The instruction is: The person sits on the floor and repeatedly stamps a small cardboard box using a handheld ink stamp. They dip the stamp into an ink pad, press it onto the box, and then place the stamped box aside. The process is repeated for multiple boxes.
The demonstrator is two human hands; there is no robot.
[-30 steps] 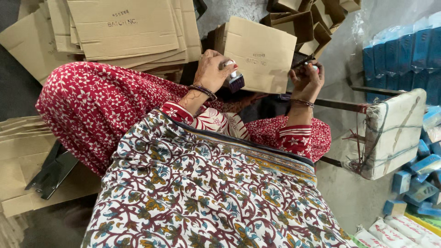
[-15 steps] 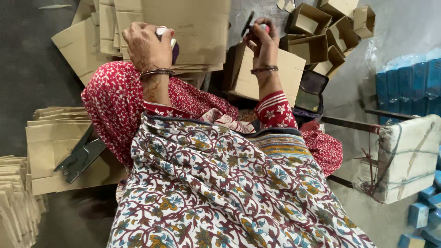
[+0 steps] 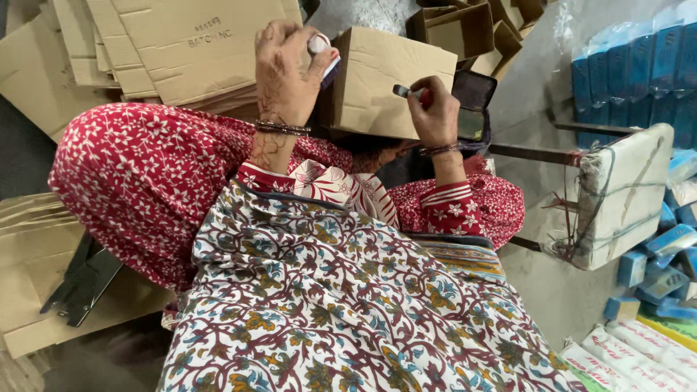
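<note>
A brown cardboard box stands over my lap between both hands. My left hand is at the box's left edge, its fingers closed on a small white and purple object. My right hand rests against the front face of the box and pinches a small red tool with a grey tip, the tip touching the cardboard. Just behind my right hand lies a dark open case, partly hidden. Bangles are on both wrists.
Flat cardboard sheets are stacked at the top left, with more at the left under a black metal tool. Folded boxes are piled at the top. Blue packets and a tied white bundle stand on the right.
The view has shifted, so everything sits lower and further right. My right hand came down from beside the box onto its front face. My left hand keeps the small object.
</note>
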